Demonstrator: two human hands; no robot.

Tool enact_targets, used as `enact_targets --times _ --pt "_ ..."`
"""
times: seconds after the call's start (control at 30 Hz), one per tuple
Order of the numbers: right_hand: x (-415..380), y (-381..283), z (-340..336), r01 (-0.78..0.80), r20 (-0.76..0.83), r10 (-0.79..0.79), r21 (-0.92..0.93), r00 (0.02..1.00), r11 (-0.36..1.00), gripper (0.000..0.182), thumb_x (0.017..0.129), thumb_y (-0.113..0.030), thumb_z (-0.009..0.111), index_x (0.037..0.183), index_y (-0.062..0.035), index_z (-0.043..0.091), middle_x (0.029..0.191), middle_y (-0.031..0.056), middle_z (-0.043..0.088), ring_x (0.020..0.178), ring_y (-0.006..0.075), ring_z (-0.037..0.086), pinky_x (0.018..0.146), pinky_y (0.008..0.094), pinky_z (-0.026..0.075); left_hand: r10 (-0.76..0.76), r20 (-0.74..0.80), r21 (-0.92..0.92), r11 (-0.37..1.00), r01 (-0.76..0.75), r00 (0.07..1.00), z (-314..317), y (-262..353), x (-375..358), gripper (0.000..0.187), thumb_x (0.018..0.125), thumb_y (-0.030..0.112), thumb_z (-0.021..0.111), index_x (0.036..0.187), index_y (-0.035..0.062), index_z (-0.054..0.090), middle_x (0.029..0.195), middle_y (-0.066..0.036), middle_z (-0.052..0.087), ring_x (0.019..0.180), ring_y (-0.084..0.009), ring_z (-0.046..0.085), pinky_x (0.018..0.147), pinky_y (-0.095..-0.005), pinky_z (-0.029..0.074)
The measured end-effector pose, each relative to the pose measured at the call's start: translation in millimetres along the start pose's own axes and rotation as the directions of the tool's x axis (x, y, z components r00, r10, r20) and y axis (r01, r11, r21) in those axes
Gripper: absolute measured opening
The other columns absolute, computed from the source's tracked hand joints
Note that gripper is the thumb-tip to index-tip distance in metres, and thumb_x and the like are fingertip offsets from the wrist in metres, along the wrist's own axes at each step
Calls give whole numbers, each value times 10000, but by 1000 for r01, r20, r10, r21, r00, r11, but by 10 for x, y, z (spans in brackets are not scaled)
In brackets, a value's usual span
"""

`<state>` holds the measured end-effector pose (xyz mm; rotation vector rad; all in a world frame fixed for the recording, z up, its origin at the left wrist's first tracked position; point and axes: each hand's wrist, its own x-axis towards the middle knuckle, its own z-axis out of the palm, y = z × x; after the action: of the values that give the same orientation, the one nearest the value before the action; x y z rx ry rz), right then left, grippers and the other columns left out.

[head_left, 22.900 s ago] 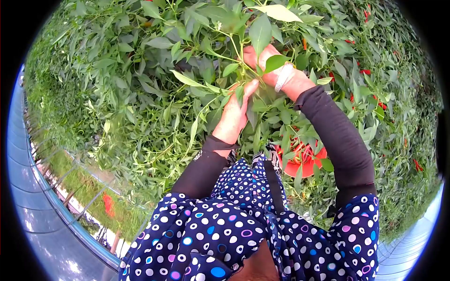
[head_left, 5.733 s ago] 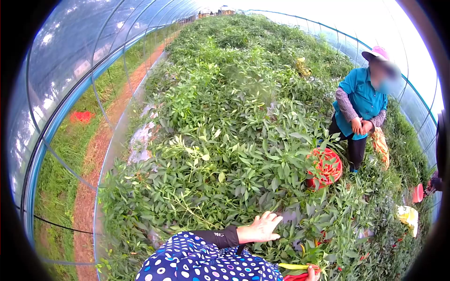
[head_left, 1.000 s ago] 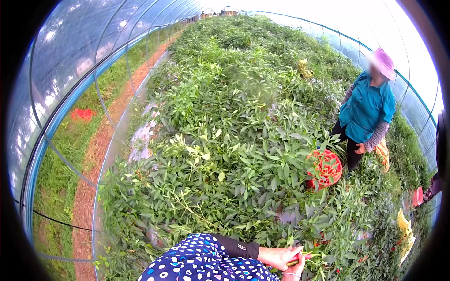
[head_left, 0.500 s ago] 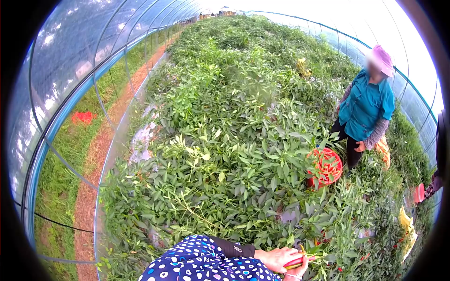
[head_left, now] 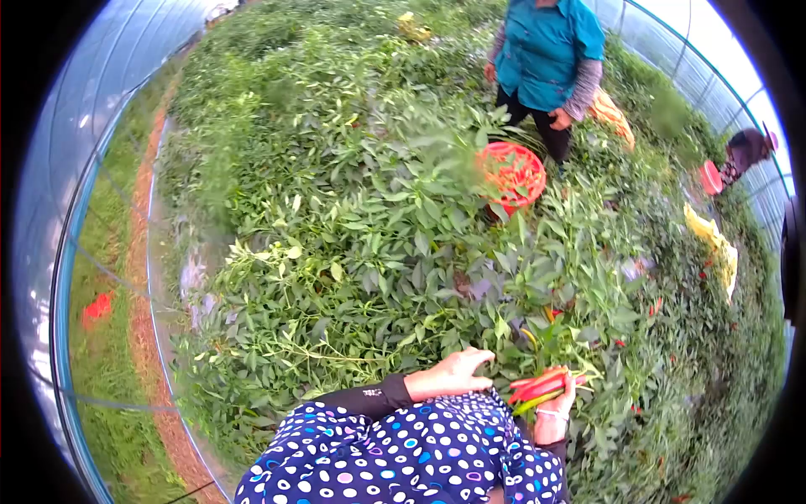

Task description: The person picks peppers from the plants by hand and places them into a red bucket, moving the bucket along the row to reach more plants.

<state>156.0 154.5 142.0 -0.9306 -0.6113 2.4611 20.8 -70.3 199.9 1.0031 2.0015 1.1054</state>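
Note:
Several red peppers (head_left: pixel 541 385) and a greenish one lie bunched in my right hand (head_left: pixel 554 412), whose fingers are wrapped round them near the bottom of the view. My left hand (head_left: pixel 453 374) is to the left of the bunch, its thumb and fingers apart and nothing in it, close above the leaves. Just beyond the hands, a yellowish pepper (head_left: pixel 529 338) and a red pepper (head_left: pixel 552 314) show among the green pepper plants (head_left: pixel 403 252).
A red bucket (head_left: pixel 512 176) full of red peppers stands among the plants, beside a person in a teal shirt (head_left: pixel 550 50). Farther right, another person (head_left: pixel 745 151) has a red container (head_left: pixel 711 178). A yellow sack (head_left: pixel 714 244) lies at the right.
My left hand has come off the peppers and moved left and up, opening. My right hand keeps the bunch. The view has tilted down and turned right.

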Motion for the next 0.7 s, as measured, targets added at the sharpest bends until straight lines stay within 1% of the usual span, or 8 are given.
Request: enact_targets --times 0.1,0.13,0.3,0.43,0.47,0.5,0.57,0.7 --pt "-202 -240 -377 210 -181 -191 92 965 973 231 745 -190 596 915 -43 542 866 93 572 835 248 546 820 369 437 -298 74 -211 928 307 952 -79 -148 -184 491 744 233 631 1152 6 479 1028 -172 560 961 -224 543 818 -307 450" --pt "-296 -338 -540 259 -234 -229 108 945 960 224 747 -186 595 910 -41 545 863 101 577 832 251 550 819 369 440 -362 122 -185 906 380 924 -74 -260 -228 469 758 183 622 1163 2 472 1033 -159 557 969 -214 538 821 -303 446" --pt "-931 -586 -1312 357 -475 -285 67 832 932 221 737 -200 610 898 -64 543 848 74 584 814 240 563 804 384 453 -501 236 -212 810 547 833 -12 -653 -428 417 752 142 634 1114 -15 499 953 -129 586 871 -175 568 784 -275 455" --pt "-1335 -560 -1583 339 -605 -233 65 761 939 270 764 -195 587 986 -53 526 927 100 577 814 237 567 771 399 479 -512 296 -134 813 566 806 -62 -494 -250 392 764 121 613 1116 -8 501 957 -117 586 867 -169 563 774 -267 455" --pt "-1344 -477 -1719 402 -713 -305 -35 632 915 301 767 -196 583 1008 -28 517 944 108 573 801 229 570 754 398 493 -504 300 -112 824 555 810 -77 -435 -170 392 764 120 612 1119 -3 500 961 -113 584 869 -168 561 771 -265 455" --pt "-1420 -465 -1850 356 -682 -276 -24 677 934 282 750 -158 600 983 -19 520 927 103 566 782 221 573 731 376 504 -496 299 -94 835 542 815 -83 -409 -105 393 764 119 611 1123 2 499 965 -110 582 871 -166 559 767 -264 455" --pt "-1453 -333 -2126 376 -777 -291 -76 558 924 257 724 -113 625 944 -22 529 888 93 564 760 213 573 705 365 511 -488 296 -105 838 536 821 -74 -446 -14 404 763 120 613 1134 14 495 975 -109 576 882 -162 552 769 -261 453" --pt "-1558 -43 -2656 188 -874 -183 -108 449 976 254 690 -105 669 909 -84 543 796 43 573 651 194 565 555 314 464 -470 303 -39 863 504 829 -60 -342 135 411 762 121 615 1142 19 494 978 -117 578 890 -169 553 777 -268 453"
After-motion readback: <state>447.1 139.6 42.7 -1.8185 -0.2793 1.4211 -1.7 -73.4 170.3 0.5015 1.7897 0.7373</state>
